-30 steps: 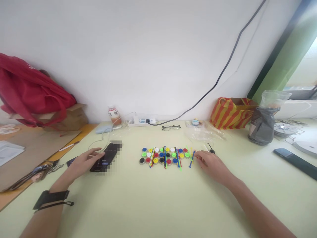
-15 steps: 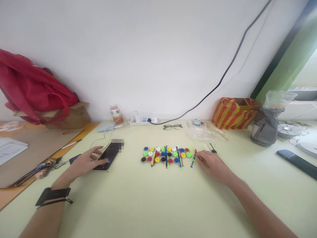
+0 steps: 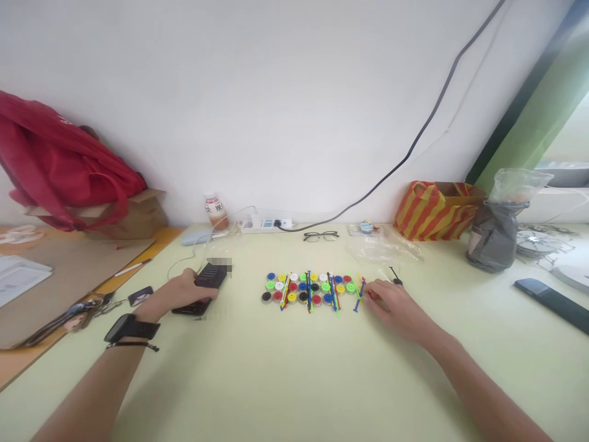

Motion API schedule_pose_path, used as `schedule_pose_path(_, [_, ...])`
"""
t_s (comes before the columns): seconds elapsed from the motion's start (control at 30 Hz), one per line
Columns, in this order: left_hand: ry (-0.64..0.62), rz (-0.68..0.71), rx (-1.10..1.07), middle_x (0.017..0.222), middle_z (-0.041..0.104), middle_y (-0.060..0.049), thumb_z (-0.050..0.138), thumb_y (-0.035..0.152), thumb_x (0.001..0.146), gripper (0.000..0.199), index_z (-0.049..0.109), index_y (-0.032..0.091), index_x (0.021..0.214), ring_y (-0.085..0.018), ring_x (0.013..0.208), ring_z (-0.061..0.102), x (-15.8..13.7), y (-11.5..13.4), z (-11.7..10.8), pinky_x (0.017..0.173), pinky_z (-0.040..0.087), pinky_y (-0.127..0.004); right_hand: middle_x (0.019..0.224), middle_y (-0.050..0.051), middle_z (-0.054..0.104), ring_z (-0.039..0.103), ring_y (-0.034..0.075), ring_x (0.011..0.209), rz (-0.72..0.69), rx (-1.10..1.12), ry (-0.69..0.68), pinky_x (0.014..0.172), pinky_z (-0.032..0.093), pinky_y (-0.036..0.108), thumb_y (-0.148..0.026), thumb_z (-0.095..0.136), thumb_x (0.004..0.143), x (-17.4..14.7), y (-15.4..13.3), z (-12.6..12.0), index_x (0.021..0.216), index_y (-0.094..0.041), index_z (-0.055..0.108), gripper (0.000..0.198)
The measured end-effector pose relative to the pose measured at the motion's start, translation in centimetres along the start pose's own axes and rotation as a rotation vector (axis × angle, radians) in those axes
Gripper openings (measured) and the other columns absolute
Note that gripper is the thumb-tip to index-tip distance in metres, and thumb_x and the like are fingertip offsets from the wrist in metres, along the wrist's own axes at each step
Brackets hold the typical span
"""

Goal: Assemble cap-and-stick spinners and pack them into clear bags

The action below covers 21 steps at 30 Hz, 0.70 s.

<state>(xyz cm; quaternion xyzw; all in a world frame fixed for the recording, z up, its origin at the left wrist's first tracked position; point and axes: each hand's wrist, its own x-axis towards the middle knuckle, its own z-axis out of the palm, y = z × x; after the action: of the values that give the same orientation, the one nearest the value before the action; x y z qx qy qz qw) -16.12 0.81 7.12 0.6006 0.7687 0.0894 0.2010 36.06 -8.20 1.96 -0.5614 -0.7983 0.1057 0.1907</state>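
My left hand (image 3: 181, 291) is over a black phone (image 3: 211, 277), its thumb along the right side and its other fingers hidden on the left; it appears to grip the phone by its sides. The phone lies on the table with a white cable near its top. My right hand (image 3: 396, 307) rests on the table, fingers pinched together on a small red piece (image 3: 370, 295). Just left of it lie a few coloured plastic sticks (image 3: 359, 296). Farther left are rows of small coloured discs (image 3: 293, 286), with bundles of sticks lying across them.
A black piece with a stick (image 3: 397, 280) lies behind my right hand. Glasses (image 3: 321, 236), a power strip (image 3: 262, 225) and a bottle (image 3: 216, 212) stand along the wall. A striped bag (image 3: 435, 212) and a grey bag (image 3: 494, 239) are at right, keys (image 3: 92, 310) at left.
My left hand has moved right and closed over the phone, where before a finger touched its screen. My right hand and the coloured pieces look nearly the same.
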Motion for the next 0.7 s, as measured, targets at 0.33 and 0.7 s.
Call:
schedule_pose_path(0.33, [0.289, 0.078, -0.720, 0.104, 0.072, -0.009, 0.093, 0.031, 0.053, 0.079, 0.057, 0.023, 0.122, -0.029, 0.086, 0.073, -5.3, 3.7, 2.0, 0.063, 0.059, -0.034, 0.089, 0.005, 0.066, 0.063, 0.024, 0.085, 0.023, 0.004, -0.037, 0.081, 0.045, 0.040, -0.033, 0.041, 0.104, -0.1, -0.2, -0.3, 0.094, -0.024, 0.060, 0.024])
schedule_pose_path(0.7, [-0.151, 0.075, -1.473, 0.132, 0.071, -0.014, 0.071, 0.039, 0.086, 0.059, 0.056, 0.028, 0.141, -0.043, 0.113, 0.072, -15.1, 9.9, 1.4, 0.081, 0.066, -0.055, 0.090, 0.006, 0.067, 0.063, 0.023, 0.085, 0.008, 0.018, -0.041, 0.080, 0.046, 0.041, -0.034, 0.041, 0.104, 0.0, 0.1, -0.2, 0.094, -0.024, 0.060, 0.024])
